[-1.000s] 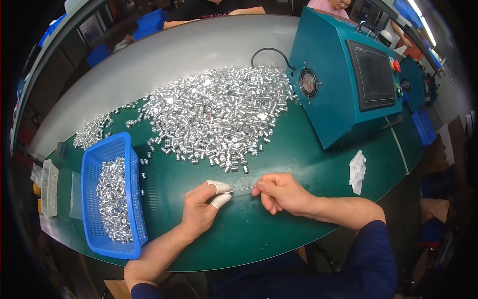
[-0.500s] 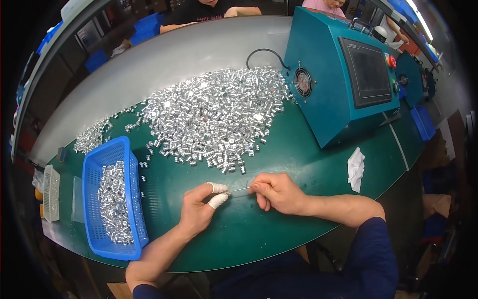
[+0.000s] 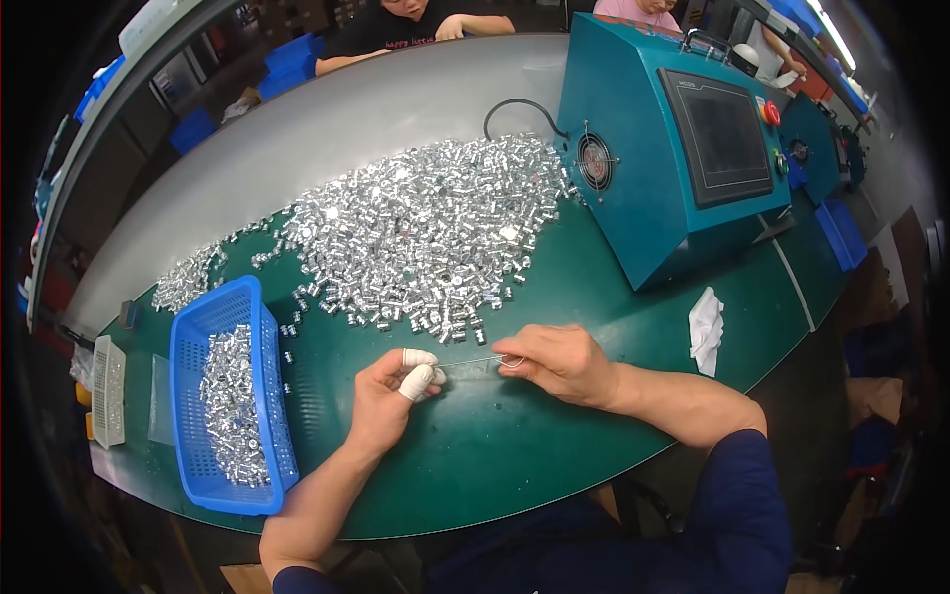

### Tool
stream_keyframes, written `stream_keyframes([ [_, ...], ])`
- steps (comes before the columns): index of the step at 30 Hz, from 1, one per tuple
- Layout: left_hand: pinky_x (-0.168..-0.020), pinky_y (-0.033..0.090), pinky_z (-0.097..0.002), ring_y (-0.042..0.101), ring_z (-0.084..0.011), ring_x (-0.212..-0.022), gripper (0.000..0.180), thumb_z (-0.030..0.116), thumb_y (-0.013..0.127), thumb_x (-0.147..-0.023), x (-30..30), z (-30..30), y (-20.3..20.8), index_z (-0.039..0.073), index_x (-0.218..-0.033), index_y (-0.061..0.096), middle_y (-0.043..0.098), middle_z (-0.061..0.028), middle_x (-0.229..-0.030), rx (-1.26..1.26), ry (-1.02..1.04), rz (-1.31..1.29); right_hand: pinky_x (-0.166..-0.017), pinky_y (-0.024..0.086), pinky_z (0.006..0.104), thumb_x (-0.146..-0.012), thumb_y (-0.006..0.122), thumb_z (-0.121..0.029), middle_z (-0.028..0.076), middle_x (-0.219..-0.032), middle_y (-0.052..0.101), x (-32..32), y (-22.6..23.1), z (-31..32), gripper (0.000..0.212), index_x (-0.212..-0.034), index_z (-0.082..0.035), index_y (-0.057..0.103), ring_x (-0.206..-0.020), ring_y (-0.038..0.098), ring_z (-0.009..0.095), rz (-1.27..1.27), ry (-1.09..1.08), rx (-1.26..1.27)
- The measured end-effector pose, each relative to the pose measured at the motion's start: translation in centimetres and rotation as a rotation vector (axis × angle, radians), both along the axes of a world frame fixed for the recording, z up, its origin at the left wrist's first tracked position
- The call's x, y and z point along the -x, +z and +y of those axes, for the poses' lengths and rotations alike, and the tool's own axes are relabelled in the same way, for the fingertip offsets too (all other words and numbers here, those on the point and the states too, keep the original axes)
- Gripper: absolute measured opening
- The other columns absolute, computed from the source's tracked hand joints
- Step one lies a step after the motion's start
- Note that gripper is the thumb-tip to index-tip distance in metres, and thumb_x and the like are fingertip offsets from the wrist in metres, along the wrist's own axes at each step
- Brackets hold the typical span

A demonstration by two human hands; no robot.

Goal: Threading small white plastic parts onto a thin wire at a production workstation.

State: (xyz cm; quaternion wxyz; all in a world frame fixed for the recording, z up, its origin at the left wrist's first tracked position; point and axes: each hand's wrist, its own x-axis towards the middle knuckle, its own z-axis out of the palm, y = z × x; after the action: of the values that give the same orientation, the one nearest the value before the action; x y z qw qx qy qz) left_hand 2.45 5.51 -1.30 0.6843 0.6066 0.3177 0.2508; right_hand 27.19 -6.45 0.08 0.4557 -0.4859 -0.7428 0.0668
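Over the green tabletop (image 3: 524,455), my right hand (image 3: 572,366) pinches a thin metal wire tool (image 3: 471,361), whose bent loop shows at the fingertips. Its straight end reaches left to my left hand (image 3: 381,404). White finger covers wrap the left thumb and fingertips, which are closed together at the tool's tip. Whatever lies between them is too small and hidden to name. Beyond both hands spreads a large heap of small silvery metal fittings (image 3: 426,228). More of these fittings (image 3: 233,406) fill the bottom of the blue plastic basket (image 3: 181,396) by my left forearm.
A teal machine (image 3: 623,178) with a dark screen stands at the back right. A crumpled white cloth (image 3: 706,332) lies in front of it. At the far left are a white basket (image 3: 107,396) and a clear plastic bag (image 3: 160,396). Across the table sits another person (image 3: 396,35).
My right hand has risen slightly and turned, so the tool's loop now shows. My left hand has shifted a little left and up, its fingers turned inward. The view has shifted slightly.
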Motion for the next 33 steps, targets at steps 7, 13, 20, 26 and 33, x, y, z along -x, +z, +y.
stream_keyframes([
  [7,-0.074,0.054,-0.0265,0.067,-0.0135,-0.086,0.015,0.007,0.066,-0.096,0.1,-1.0,-0.3,0.001,-0.11,0.066,0.073,-0.0086,-0.098,-0.19,-0.008,0.029,-0.058,0.054,0.0306,-0.093,0.071,-0.014,0.009,-0.08,0.07,-0.2,-0.5,-0.2,0.018,-0.106,-0.001,0.069,-0.069,0.069,0.016,0.86,0.123,1.089],
  [13,-0.073,0.052,-0.0243,0.068,-0.0132,-0.086,0.017,0.008,0.067,-0.096,0.2,-0.1,-0.5,0.001,-0.112,0.067,0.074,-0.0084,-0.099,-0.031,0.035,0.008,-0.06,0.054,0.0307,-0.09,0.073,-0.01,0.01,-0.083,0.07,0.8,-0.2,-0.3,0.023,-0.111,-0.001,0.069,-0.071,0.069,0.017,0.44,-0.03,0.255],
  [20,-0.073,0.052,-0.025,0.068,-0.0137,-0.086,0.017,0.009,0.067,-0.097,0.5,-0.1,-0.3,0.001,-0.112,0.067,0.074,-0.0085,-0.099,-0.013,0.005,0.008,-0.057,0.051,0.0349,-0.084,0.078,-0.009,0.01,-0.081,0.068,-0.1,0.3,0.2,0.026,-0.108,-0.003,0.071,-0.068,0.067,0.025,0.136,0.0,-0.06],
  [26,-0.075,0.053,-0.0256,0.068,-0.0133,-0.086,0.018,0.006,0.068,-0.096,0.2,-0.9,-0.3,0.0,-0.112,0.067,0.073,-0.0084,-0.098,-0.089,0.009,-0.005,-0.055,0.051,0.0322,-0.09,0.074,-0.01,0.007,-0.076,0.069,0.1,0.5,-0.4,0.013,-0.1,-0.002,0.071,-0.066,0.067,0.017,0.45,0.033,0.39],
  [33,-0.074,0.054,-0.0263,0.067,-0.0132,-0.085,0.016,0.01,0.067,-0.096,0.0,-0.5,-0.1,0.001,-0.11,0.066,0.072,-0.0076,-0.097,-0.087,0.029,0.025,-0.058,0.052,0.0288,-0.096,0.07,-0.014,0.005,-0.077,0.07,1.3,0.6,-0.7,0.014,-0.1,-0.001,0.071,-0.072,0.068,0.013,0.805,-0.004,0.528],
])
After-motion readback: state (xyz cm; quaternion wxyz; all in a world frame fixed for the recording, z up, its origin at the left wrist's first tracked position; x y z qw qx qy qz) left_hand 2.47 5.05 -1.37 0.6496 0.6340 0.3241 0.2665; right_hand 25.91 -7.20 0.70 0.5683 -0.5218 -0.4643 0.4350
